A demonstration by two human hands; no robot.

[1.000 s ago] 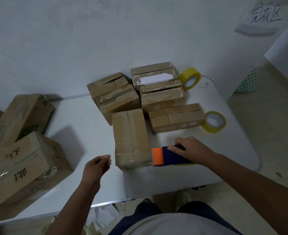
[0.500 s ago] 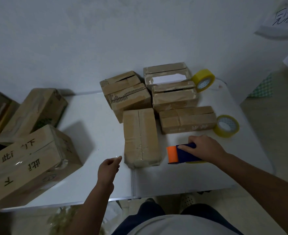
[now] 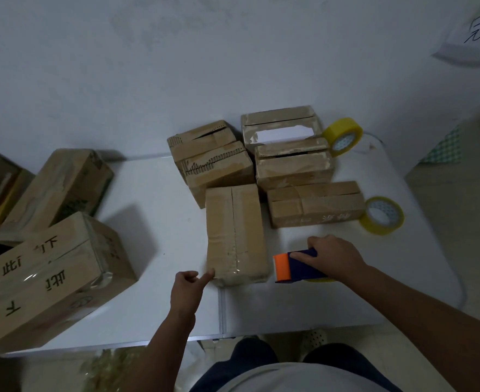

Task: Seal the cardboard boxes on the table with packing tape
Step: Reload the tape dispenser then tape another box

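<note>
Left hand [image 3: 186, 290]: forefinger now extended and touching the near left corner of the long box [image 3: 234, 233], remaining fingers loosely curled, nothing held; a second ago this hand hovered short of the box with a clear gap of table between. Contact suggests the box is about to be steadied or turned for taping. Right hand [image 3: 333, 257]: fingers curled over the tape dispenser [image 3: 296, 267], blue body with orange front, which rests on the white table [image 3: 159, 210] just right of the long box's near end; grip and position match the earlier frames, dispenser not yet lifted. Long box: lies lengthwise, near to far, centre seam showing, glossy tape visible at its near end; seam along the top appears not fully sealed, though this is hard to judge. Far group: four smaller boxes [image 3: 292, 162] clustered behind it, several with flaps gaping. Tape rolls: one yellow roll [image 3: 343, 135] on edge at far right, a second yellow roll [image 3: 381, 215] lying flat beside the right-hand box. Large boxes [image 3: 46, 275] at left. Judgement: sealing of the long box stands at its start, with the rest still to do
</note>
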